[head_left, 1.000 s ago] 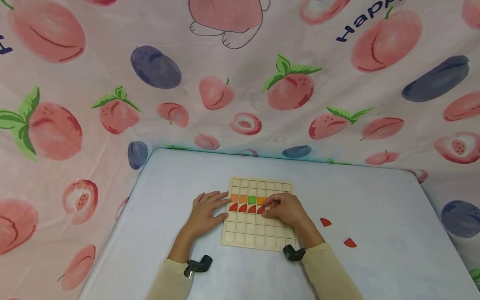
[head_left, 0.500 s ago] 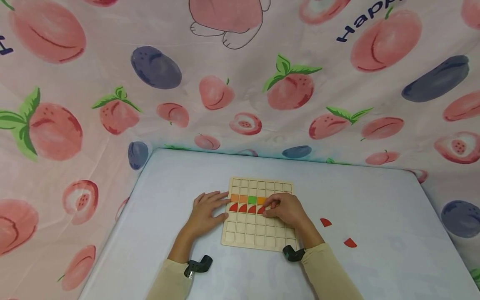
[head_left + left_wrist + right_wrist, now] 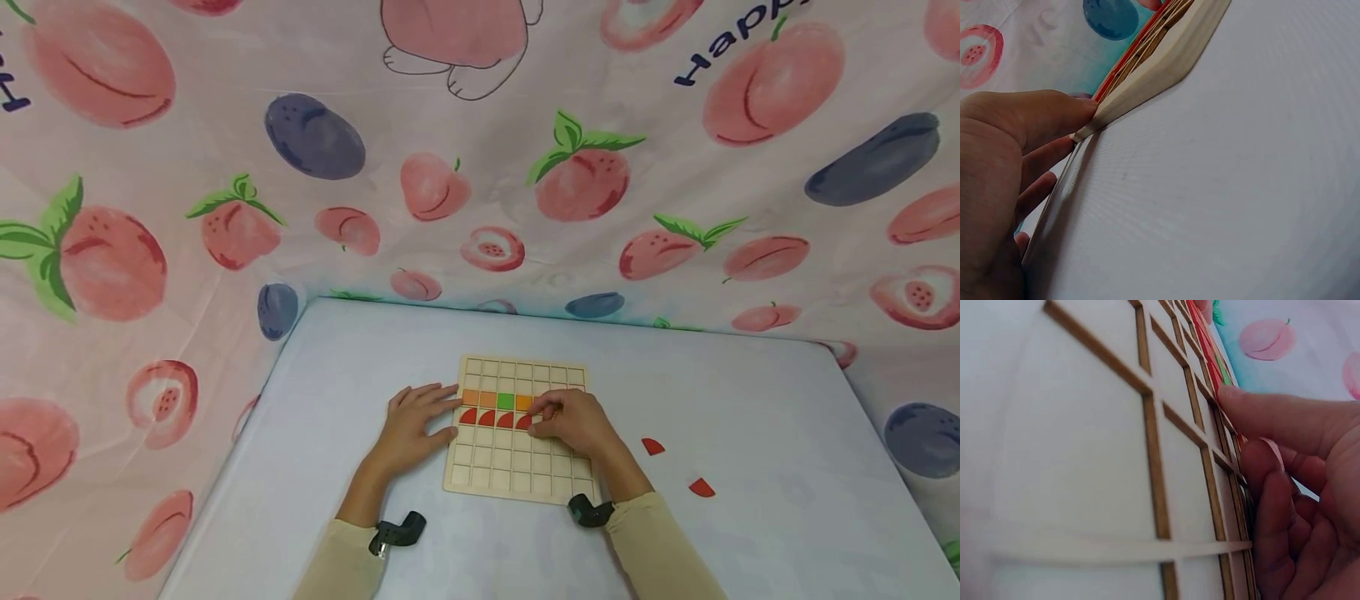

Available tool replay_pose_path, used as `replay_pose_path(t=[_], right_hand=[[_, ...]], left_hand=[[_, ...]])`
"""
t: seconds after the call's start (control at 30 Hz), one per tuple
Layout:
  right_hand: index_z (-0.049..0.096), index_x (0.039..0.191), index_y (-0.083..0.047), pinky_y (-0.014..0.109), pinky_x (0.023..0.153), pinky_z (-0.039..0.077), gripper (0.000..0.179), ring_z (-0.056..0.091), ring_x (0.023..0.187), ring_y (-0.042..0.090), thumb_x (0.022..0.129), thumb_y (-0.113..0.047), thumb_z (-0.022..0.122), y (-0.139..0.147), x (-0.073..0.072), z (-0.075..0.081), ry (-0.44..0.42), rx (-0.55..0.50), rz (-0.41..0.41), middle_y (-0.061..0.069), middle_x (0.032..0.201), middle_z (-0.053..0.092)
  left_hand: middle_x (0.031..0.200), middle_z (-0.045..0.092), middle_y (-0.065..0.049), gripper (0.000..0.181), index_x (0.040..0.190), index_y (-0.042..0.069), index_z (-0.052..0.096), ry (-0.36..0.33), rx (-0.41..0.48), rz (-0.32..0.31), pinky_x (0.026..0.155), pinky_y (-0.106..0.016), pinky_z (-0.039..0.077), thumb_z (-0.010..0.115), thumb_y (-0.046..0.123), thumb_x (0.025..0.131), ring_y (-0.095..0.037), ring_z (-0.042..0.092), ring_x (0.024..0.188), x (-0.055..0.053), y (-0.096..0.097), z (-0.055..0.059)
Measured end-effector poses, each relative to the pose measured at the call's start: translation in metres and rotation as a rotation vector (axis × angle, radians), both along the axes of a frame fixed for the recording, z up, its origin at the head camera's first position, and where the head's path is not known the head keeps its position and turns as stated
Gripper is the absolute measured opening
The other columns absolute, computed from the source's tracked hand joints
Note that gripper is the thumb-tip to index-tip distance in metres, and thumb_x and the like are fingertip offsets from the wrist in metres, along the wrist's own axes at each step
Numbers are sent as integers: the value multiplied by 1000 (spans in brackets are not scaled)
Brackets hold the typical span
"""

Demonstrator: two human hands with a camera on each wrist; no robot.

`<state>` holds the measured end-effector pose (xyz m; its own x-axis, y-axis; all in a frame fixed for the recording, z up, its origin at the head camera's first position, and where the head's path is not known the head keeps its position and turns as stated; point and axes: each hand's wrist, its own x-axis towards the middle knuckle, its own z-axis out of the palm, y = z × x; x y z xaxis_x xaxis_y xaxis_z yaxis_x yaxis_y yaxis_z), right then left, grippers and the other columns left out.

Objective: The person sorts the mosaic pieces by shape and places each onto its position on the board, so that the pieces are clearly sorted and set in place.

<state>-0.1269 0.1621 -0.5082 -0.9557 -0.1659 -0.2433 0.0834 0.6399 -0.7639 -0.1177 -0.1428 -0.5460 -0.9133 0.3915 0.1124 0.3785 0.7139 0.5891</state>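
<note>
A wooden grid board (image 3: 510, 483) lies on the table with a row of orange and green square tiles. Below that row, red quarter-circle pieces (image 3: 487, 417) sit in neighbouring cells. My left hand (image 3: 408, 425) rests at the board's left edge, fingers stretched out; in the left wrist view its thumb (image 3: 1060, 115) touches the board's rim. Over the board's right half, my right hand (image 3: 573, 421) pinches at the rightmost red quarter-circle in the row, thumb and index finger at its right side. The right wrist view shows the thumb (image 3: 1260, 412) against the red pieces, the other fingers curled.
Two loose red quarter-circles (image 3: 652, 447) (image 3: 702, 487) lie on the white tabletop (image 3: 787, 433) to the right of the board. A fruit-patterned cloth (image 3: 495, 183) hangs behind and beside the table. Black wrist cameras (image 3: 401, 529) sit on both forearms.
</note>
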Motion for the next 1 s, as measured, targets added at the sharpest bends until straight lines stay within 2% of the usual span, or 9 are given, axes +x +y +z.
replay_pose_path(t=[0.13, 0.23, 0.37, 0.5, 0.67, 0.73, 0.83, 1.0], right_hand=[[78, 100, -20, 30, 67, 45, 22, 53, 74, 18, 80, -23, 87, 7, 2, 2, -29, -38, 37, -1, 84, 64], [77, 108, -19, 28, 66, 45, 27, 54, 77, 19, 83, -25, 85, 18, 6, 8, -45, -88, 77, 1, 92, 66], [76, 114, -14, 26, 68, 48, 31, 56, 82, 21, 85, -23, 83, 42, 11, 20, -25, -120, 127, 5, 104, 72], [75, 114, -11, 26, 70, 49, 30, 59, 86, 22, 87, -20, 81, 71, 14, 34, -11, -80, 167, 7, 107, 73], [74, 116, -11, 29, 62, 53, 31, 60, 81, 17, 88, -22, 80, 109, 20, 48, -84, -16, 225, 4, 100, 71], [74, 116, -12, 29, 62, 53, 31, 61, 80, 15, 88, -25, 80, 123, 23, 51, -101, 11, 246, 5, 102, 71], [75, 115, -15, 27, 70, 53, 31, 62, 85, 13, 88, -29, 80, 143, 27, 52, -93, 52, 281, 4, 106, 72], [75, 113, -18, 26, 73, 52, 29, 62, 88, 9, 87, -30, 80, 173, 36, 51, -106, 108, 285, 1, 106, 72]], left_hand=[[153, 54, 7, 46, 137, 25, 67, 12, 3, -1, 120, -60, 19, 72, 33, 92, -24, 42, 147, 0, 1, 0], [152, 56, 5, 46, 136, 23, 68, 18, 11, -5, 120, -61, 19, 73, 31, 91, -25, 43, 146, 1, 3, 1], [152, 56, 5, 46, 135, 22, 68, 13, 8, -8, 121, -60, 18, 74, 30, 90, -25, 43, 146, 1, 4, 3], [153, 55, 5, 47, 136, 23, 68, 2, -6, -5, 121, -59, 18, 74, 31, 90, -24, 42, 147, 2, 5, 4], [153, 55, 6, 47, 136, 23, 68, -2, -8, 3, 121, -60, 18, 74, 31, 90, -24, 42, 147, 3, 4, 5], [153, 55, 6, 47, 136, 23, 68, 0, -7, 4, 121, -59, 18, 73, 31, 90, -24, 42, 147, 3, 4, 5], [153, 55, 6, 47, 136, 23, 68, 5, -5, 3, 122, -59, 18, 73, 32, 90, -24, 41, 147, 3, 4, 5], [153, 55, 5, 47, 136, 23, 68, 7, -7, 5, 121, -60, 18, 73, 31, 90, -24, 42, 147, 2, 3, 5]])
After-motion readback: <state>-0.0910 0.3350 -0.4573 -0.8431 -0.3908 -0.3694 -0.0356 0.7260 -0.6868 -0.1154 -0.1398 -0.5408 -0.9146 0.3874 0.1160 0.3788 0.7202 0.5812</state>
